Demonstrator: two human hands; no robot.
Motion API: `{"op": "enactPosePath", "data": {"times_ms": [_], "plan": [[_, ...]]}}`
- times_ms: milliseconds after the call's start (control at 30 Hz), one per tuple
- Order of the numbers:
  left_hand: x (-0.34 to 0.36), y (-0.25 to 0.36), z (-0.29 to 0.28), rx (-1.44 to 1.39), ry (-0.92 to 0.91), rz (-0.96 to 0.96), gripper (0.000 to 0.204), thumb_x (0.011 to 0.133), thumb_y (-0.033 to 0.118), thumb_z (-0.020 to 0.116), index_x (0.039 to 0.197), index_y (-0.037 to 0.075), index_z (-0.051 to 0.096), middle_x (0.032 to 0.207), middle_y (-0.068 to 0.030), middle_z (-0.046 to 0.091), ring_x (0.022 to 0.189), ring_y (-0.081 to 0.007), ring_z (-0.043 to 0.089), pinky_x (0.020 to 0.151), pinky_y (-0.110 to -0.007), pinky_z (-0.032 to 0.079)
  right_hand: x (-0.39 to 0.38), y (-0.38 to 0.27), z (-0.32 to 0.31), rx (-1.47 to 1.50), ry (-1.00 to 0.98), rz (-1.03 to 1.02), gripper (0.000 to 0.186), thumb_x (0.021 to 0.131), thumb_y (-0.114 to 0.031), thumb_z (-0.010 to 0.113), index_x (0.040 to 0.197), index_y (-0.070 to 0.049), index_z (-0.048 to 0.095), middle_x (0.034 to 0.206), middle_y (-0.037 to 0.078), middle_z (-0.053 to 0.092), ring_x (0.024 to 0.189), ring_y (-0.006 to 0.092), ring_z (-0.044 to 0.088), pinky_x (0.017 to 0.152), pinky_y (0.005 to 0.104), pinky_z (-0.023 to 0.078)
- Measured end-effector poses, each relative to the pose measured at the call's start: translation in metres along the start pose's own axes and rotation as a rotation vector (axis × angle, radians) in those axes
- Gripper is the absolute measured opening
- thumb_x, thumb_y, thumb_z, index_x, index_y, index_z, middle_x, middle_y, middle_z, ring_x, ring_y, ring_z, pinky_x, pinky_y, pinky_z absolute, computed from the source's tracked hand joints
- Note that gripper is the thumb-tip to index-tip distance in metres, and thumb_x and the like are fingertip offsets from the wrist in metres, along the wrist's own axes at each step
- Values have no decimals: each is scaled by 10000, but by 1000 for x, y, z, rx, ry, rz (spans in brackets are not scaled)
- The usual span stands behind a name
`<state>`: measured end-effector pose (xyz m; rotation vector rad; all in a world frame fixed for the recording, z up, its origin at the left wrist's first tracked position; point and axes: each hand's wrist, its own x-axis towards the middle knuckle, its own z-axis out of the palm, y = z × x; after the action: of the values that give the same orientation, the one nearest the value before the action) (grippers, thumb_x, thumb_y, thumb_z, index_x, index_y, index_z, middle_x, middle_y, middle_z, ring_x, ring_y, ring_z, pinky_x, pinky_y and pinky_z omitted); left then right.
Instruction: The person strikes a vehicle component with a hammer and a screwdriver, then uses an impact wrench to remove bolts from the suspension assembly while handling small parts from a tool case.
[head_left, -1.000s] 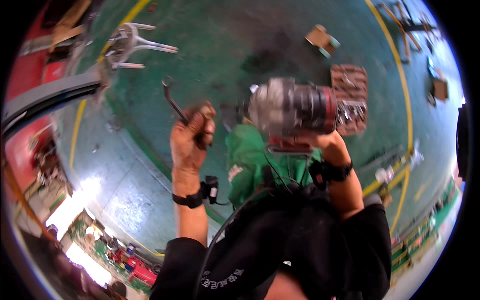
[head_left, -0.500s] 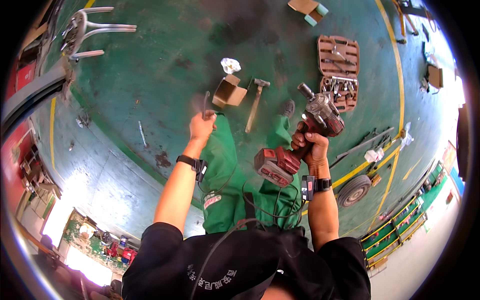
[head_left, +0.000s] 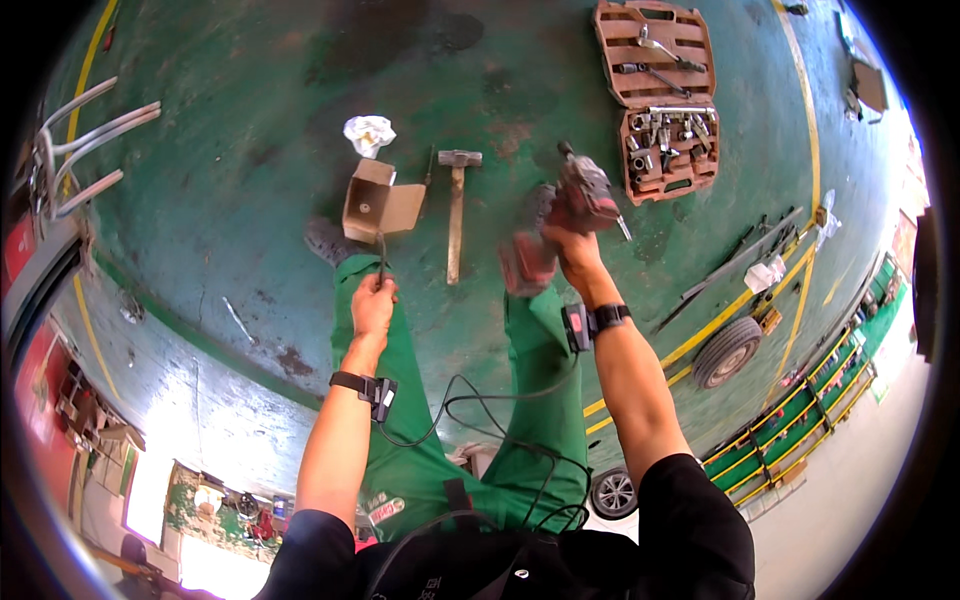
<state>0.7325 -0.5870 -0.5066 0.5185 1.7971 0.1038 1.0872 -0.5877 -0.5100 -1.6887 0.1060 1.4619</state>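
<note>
My left hand [head_left: 373, 308] is closed around a slim dark metal rod [head_left: 381, 255], which points up and away from me. Its lower end is hidden in the fingers, and its kind is unclear. My right hand [head_left: 574, 252] grips the handle of a red and grey cordless impact wrench [head_left: 588, 193], blurred by motion, its nose pointing away from me. The battery end [head_left: 527, 264] hangs to the left, above my right knee. An open cardboard box [head_left: 402, 207] lies just beyond my left hand. Between both hands a wooden-handled hammer [head_left: 456, 220] rests on the floor.
An open brown socket case [head_left: 627, 150] lies on the green floor beyond the impact wrench. Crumpled white paper [head_left: 369, 133] sits behind the box. Long bars [head_left: 740, 255] and a tyre [head_left: 728, 353] are at right, a metal-legged stool [head_left: 85, 150] far left. Cables cross my lap.
My right hand has carried the impact wrench forward, away from my body and toward the floor. My left hand has moved left and slightly down with the rod. The view has shifted.
</note>
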Motion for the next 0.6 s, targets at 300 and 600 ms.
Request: {"op": "enactPosePath", "data": {"times_ms": [300,600], "plan": [[107,-3,129,102,-139,66,292,887,33,536,1170,1,601,892,-39,649,772,-114,587,644,-259,469,164,58,-1,-459,291,-115,508,626,-3,759,1124,-10,658,969,69,701,847,188,652,802,319,506],[161,21,188,237,-266,157,505,818,-19,471,1322,-13,506,1192,-122,638,1068,-228,620,932,-314,465,232,61,48,-572,497,9,627,716,-90,802,1280,49,566,1059,123,688,892,205,664,778,307,519]]}}
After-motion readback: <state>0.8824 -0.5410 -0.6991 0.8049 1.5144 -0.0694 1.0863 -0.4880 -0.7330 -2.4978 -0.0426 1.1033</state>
